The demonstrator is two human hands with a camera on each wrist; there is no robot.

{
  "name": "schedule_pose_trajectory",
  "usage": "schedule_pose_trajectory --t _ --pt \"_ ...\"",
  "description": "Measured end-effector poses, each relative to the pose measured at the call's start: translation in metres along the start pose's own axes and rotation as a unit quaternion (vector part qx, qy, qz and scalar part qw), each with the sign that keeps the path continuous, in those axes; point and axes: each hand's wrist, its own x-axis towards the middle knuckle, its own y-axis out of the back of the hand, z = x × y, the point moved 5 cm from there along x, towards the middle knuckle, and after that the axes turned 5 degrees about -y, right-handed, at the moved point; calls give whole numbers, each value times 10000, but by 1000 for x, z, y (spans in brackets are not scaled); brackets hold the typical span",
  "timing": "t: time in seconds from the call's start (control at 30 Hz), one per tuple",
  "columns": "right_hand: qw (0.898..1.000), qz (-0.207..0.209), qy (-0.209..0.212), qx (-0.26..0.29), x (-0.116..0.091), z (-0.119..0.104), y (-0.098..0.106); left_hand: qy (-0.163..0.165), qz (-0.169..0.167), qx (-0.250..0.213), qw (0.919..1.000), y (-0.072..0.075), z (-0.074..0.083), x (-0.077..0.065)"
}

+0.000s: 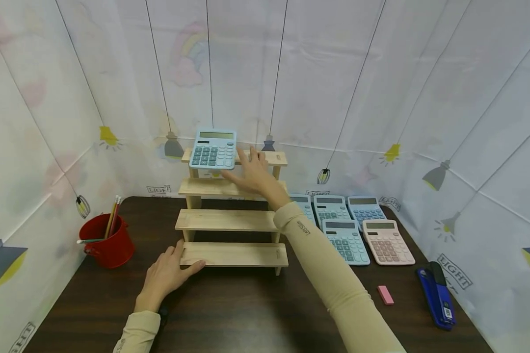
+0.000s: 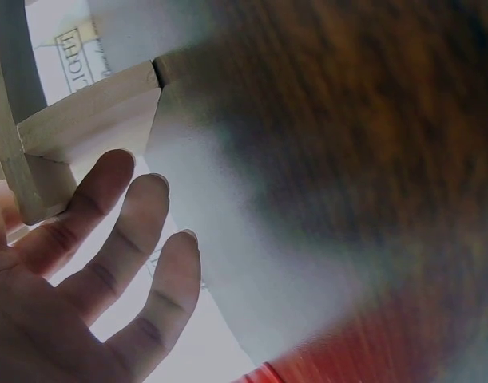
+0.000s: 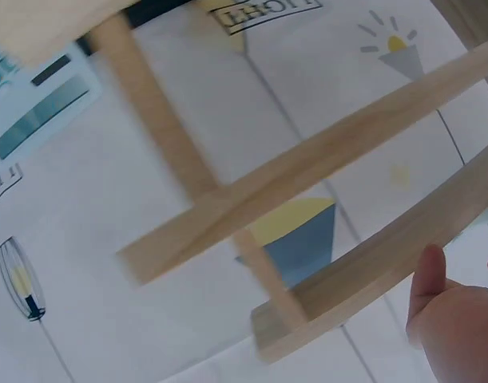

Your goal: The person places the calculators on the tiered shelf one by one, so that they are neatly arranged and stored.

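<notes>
A light blue calculator [image 1: 213,149] lies on the left part of the top shelf of a four-step wooden stand [image 1: 231,220]. My right hand [image 1: 256,174] is just right of the calculator with fingers spread, its thumb by the lower right corner. In the right wrist view, the right thumb [image 3: 427,279] is beside the edge of the upper board, and no held object shows. My left hand [image 1: 167,274] holds the left end of the bottom shelf, thumb along the front edge. The left wrist view shows the board corner [image 2: 48,187] between thumb and index finger.
Several blue calculators [image 1: 345,241] and a pink calculator [image 1: 387,241] lie right of the stand, partly behind the right sleeve. A pink eraser [image 1: 385,295] and a blue stapler [image 1: 437,295] are nearer the front. A red bucket [image 1: 111,247] with pencils stands at left.
</notes>
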Motion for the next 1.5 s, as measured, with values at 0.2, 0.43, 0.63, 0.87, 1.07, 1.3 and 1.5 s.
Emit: schedule_pose_trajectory --t 0.2,0.43,0.63,0.87,1.07,1.3,1.5 --pt "9994 292 130 -116 -30 27 8 -23 5 9 10000 0 0 -2" --pt "9985 527 145 73 -67 62 16 -99 35 31 9999 -1 0 -1" --pt "9983 552 -93 136 -98 93 15 -118 -6 13 9999 -1 1 -1" --pt "9953 787 -492 259 -133 128 12 -97 -53 -2 9999 0 1 -3" --pt "9902 1124 -753 340 -157 159 5 -140 -62 -28 9999 0 3 -3" --pt "9878 898 -1250 225 -178 197 -11 -76 -122 -19 9999 -1 1 -5" --pt "9838 770 -1616 134 -188 228 -20 -114 -91 -32 9999 -1 0 -3"
